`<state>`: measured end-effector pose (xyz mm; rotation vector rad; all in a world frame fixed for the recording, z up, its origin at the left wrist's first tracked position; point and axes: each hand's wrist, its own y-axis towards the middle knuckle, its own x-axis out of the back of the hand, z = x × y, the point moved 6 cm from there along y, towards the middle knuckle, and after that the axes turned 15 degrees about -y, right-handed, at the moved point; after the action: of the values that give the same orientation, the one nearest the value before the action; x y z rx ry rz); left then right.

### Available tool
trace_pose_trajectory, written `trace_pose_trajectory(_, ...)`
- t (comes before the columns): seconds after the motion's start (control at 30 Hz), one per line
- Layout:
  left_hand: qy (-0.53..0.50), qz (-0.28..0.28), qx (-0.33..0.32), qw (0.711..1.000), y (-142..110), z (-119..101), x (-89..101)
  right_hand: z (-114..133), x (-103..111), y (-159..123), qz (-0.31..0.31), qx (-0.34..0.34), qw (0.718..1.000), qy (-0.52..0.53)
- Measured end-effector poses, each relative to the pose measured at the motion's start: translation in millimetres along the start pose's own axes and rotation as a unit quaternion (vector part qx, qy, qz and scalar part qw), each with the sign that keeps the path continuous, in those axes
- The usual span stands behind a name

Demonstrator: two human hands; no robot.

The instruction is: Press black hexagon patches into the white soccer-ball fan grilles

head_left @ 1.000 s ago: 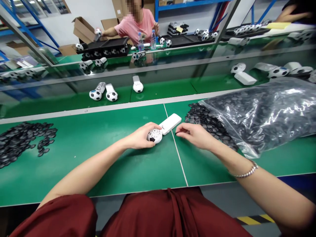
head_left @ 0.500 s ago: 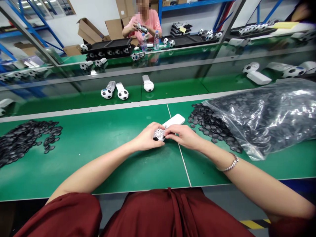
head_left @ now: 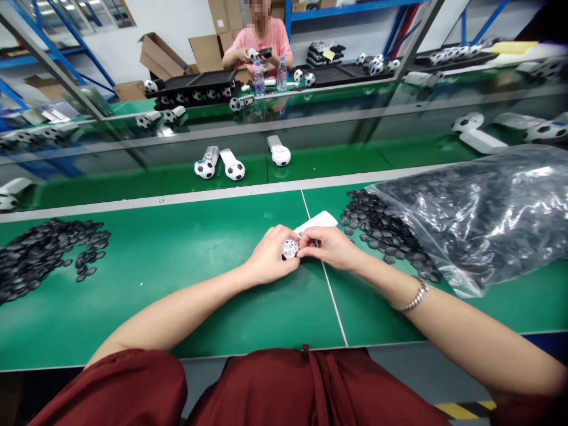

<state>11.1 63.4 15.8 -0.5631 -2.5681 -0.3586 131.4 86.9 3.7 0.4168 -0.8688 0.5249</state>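
My left hand [head_left: 269,257] is wrapped round the ball-shaped head of a white soccer-ball fan [head_left: 290,248], which lies on the green table [head_left: 177,266]. Its white handle [head_left: 320,221] points away to the upper right. My right hand [head_left: 328,247] pinches at the right side of the ball head, fingertips pressed against it. What lies between those fingertips is too small to make out. A heap of small black hexagon pieces [head_left: 377,228] lies just right of my hands.
A clear plastic bag [head_left: 479,207] full of black pieces spills onto the table at right. Another pile of black pieces [head_left: 39,251] lies at far left. Three finished fans [head_left: 235,163] sit on the conveyor beyond. A person in pink [head_left: 261,41] works opposite.
My right hand came from the table beside the heap to the fan's ball head and now presses on it. My left hand has kept its grip on the fan.
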Motion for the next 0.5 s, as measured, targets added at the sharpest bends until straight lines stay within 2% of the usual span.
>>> trace_pose_trajectory(0.27, -0.023, -0.008, -0.01, 1.0, -1.7, 2.2, 2.4, -0.9, 1.4, -0.7, -0.025, 0.013, 0.999, 0.039)
trace_pose_trajectory(0.5, -0.032, -0.037, 0.017, 0.999, 1.3, 5.8, 1.1, -2.4, 0.3, 8.5, 0.01, -0.017, 1.0, 0.007)
